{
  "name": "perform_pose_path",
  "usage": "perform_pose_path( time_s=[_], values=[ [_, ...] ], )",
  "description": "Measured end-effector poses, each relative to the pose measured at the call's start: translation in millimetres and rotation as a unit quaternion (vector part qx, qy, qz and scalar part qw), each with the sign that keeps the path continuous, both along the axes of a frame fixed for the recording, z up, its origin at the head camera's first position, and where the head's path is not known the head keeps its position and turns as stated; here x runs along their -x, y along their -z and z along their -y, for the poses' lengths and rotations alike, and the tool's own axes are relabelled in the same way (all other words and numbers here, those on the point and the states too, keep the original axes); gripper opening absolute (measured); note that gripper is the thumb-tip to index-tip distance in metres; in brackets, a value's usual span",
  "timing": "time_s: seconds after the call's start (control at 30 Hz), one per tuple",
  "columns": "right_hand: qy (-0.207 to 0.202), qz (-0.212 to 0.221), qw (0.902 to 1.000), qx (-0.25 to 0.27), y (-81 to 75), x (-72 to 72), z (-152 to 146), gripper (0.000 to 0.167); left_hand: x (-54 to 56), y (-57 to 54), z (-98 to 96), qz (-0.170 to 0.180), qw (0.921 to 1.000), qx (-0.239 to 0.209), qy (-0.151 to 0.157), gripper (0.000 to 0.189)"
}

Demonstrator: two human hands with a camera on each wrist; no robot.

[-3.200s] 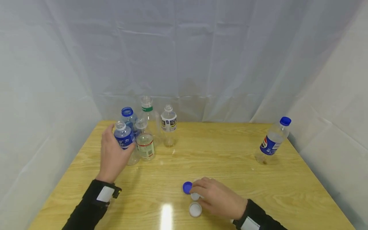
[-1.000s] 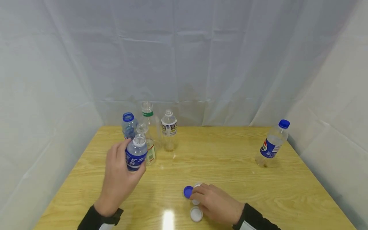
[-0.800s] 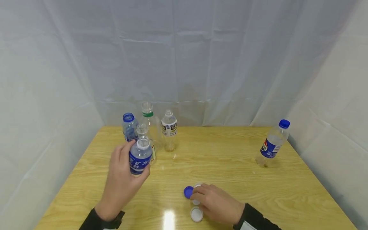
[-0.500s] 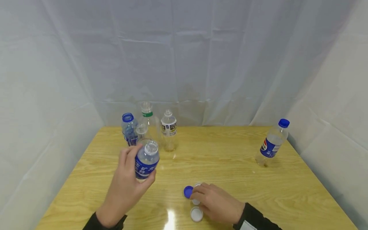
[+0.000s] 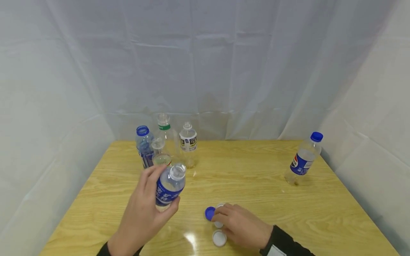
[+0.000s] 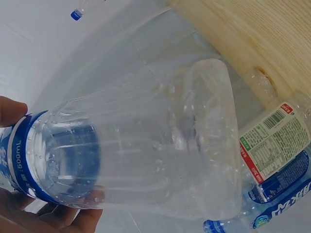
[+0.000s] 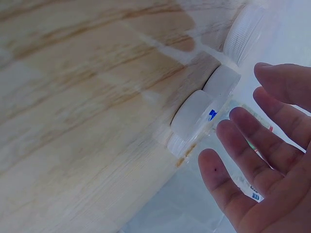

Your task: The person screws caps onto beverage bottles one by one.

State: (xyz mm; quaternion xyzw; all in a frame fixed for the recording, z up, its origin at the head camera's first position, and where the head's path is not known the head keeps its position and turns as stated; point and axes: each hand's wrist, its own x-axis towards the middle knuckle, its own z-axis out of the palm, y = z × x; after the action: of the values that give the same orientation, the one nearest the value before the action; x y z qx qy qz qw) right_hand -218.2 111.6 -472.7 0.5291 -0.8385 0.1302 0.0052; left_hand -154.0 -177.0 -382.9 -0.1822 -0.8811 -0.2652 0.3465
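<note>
My left hand [image 5: 145, 208] grips an uncapped clear plastic bottle [image 5: 169, 190] with a blue label, held up off the table and tilted with its mouth to the right. In the left wrist view the thumb and fingers curl round its label, and the bottle's clear lower body [image 6: 160, 141] fills the middle. Over a cluster of bottle caps hovers my right hand [image 5: 240, 225], its fingers loosely bent and holding nothing. A blue cap [image 5: 209, 213] and a white cap [image 5: 219, 238] lie beside it; other white caps are partly hidden under the fingers. The right wrist view shows white caps [image 7: 192, 114] apart from the fingertips.
Several uncapped bottles stand at the back left: a blue one [image 5: 143, 142], one with a green neck ring [image 5: 164, 127], one with a pale label [image 5: 158, 144] and one with a white label [image 5: 188, 142]. A blue-capped bottle [image 5: 301, 163] stands at the right.
My left hand has lifted the blue-labelled bottle away from the group and carried it right and nearer, tilting it. The right hand has stayed over the caps.
</note>
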Motion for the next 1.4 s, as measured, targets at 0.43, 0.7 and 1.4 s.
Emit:
perform_pose_path(
  time_s=[0.43, 0.7, 1.4],
  values=[
    [0.003, -0.014, 0.9998, -0.012, -0.1, 0.2, 1, 0.032, -9.8, -1.7, -6.9, -0.027, 0.9990, 0.004, 0.035, 0.078],
    [0.004, -0.033, 0.9990, -0.028, -0.1, -1.2, 3, 0.035, -10.6, 1.2, -12.8, -0.019, 0.9986, 0.014, 0.047, 0.075],
    [0.001, 0.011, 0.9986, -0.052, -1.8, 2.8, 5, 0.035, -15.7, 15.0, -23.5, -0.014, 0.9980, 0.025, 0.056, 0.076]
  ],
)
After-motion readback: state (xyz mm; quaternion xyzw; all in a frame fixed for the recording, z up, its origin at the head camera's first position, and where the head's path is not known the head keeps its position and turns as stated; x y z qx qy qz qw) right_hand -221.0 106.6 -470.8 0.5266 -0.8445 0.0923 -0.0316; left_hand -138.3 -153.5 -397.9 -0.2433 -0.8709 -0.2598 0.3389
